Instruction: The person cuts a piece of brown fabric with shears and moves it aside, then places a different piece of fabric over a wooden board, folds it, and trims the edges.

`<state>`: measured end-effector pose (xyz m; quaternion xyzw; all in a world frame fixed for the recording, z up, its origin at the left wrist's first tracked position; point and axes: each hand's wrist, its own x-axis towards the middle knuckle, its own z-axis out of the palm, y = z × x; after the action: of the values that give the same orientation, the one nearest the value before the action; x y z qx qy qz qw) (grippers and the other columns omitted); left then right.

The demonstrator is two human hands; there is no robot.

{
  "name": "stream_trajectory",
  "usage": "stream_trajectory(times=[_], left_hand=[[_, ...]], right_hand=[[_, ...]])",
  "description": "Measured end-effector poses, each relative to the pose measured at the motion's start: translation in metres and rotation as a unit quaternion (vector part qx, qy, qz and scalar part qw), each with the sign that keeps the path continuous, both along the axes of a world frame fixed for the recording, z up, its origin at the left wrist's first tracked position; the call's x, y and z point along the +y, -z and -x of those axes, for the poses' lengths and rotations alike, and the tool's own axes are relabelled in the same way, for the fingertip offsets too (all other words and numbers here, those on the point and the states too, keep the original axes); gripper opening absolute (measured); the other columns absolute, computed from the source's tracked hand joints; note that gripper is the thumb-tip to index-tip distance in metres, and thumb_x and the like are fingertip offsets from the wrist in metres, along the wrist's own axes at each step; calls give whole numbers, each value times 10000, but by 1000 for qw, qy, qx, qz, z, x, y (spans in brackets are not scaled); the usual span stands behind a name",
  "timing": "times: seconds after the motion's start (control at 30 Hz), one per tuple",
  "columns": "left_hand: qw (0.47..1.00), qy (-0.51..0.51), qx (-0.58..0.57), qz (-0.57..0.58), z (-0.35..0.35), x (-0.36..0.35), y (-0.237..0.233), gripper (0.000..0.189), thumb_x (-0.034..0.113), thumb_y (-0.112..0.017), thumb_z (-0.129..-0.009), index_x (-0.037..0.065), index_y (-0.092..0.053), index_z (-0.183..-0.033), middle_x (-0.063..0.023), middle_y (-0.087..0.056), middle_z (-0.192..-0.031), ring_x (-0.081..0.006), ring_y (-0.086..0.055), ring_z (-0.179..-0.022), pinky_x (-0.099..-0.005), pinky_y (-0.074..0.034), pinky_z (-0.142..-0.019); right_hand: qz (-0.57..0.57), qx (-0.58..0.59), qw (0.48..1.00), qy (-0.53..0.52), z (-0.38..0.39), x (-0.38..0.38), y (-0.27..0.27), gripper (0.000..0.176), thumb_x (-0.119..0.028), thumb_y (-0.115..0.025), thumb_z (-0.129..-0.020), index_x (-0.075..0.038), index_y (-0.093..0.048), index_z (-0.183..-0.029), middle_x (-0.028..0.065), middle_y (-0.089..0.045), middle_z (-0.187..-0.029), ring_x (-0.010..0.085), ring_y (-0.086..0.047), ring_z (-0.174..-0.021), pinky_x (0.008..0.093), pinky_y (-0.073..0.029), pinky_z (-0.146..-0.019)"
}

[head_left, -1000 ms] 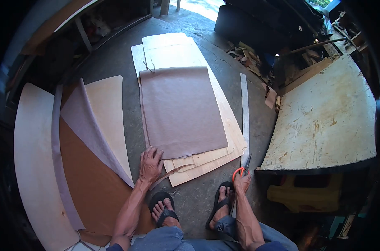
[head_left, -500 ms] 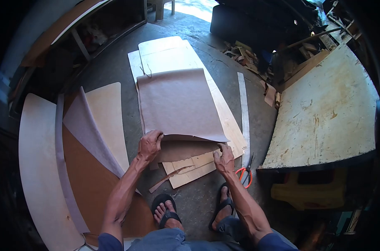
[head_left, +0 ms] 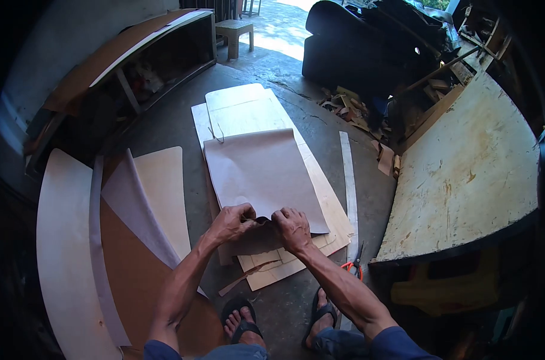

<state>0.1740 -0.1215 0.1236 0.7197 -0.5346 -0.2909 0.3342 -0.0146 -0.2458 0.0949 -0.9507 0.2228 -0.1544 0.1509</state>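
Note:
A brown-grey sheet [head_left: 263,174] lies on a stack of pale plywood panels [head_left: 248,108] on the concrete floor. My left hand [head_left: 233,221] and my right hand [head_left: 291,226] are close together at the sheet's near edge, both pinching it and lifting it a little off the panels. Orange-handled scissors [head_left: 351,266] lie on the floor to the right of my right forearm, untouched.
A long metal ruler [head_left: 349,177] lies right of the stack. A worn white tabletop [head_left: 476,162] stands at the right. Curved panels and sheets [head_left: 74,240] lie at the left. A dark sofa [head_left: 356,48] and wood scraps sit at the back. My sandalled feet [head_left: 242,321] are below.
My right hand put down the scissors and came to the sheet's near edge. Both hands lifted that edge and moved together toward its middle.

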Motion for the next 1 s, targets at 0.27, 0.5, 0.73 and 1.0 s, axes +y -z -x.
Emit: stream_trajectory(times=[0.27, 0.5, 0.73, 1.0], left_hand=[[984, -87, 155, 34, -27, -6, -24, 181, 182, -698, -899, 10, -691, -954, -12, -678, -811, -71, -582, -779, -268, -488, -747], [971, -76, 176, 145, -11, -22, -85, 157, 161, -656, -931, 3, -655, -931, 1, -627, -822, -84, -545, -782, -263, -465, -746], [967, -45, 138, 208, 19, 5, -156, 126, 139, -674, -928, 22, -626, -926, -27, -626, -809, -92, -559, -803, -261, -462, -731], [920, -68, -193, 333, 35, 51, -161, 430, 29, -756, -759, 59, -563, -1142, -164, -654, -967, -340, -684, -882, -415, -576, -752]], right_hand=[[162, -37, 982, -87, 2, -20, -65, 185, -109, -596, -801, -117, -630, -983, 46, -605, -869, 218, -606, -838, 376, -450, -691], [223, -86, 963, -123, 1, -51, -136, 222, -97, -616, -825, -52, -602, -1042, 72, -604, -807, 226, -611, -744, 367, -456, -660], [161, -65, 977, -125, 24, -42, -219, 186, -129, -619, -898, -57, -640, -1069, 90, -645, -876, 262, -626, -799, 385, -489, -707], [-10, -21, 982, -187, 21, -8, -303, 191, -154, -728, -842, -31, -671, -976, 146, -683, -894, 324, -687, -812, 400, -554, -734]])
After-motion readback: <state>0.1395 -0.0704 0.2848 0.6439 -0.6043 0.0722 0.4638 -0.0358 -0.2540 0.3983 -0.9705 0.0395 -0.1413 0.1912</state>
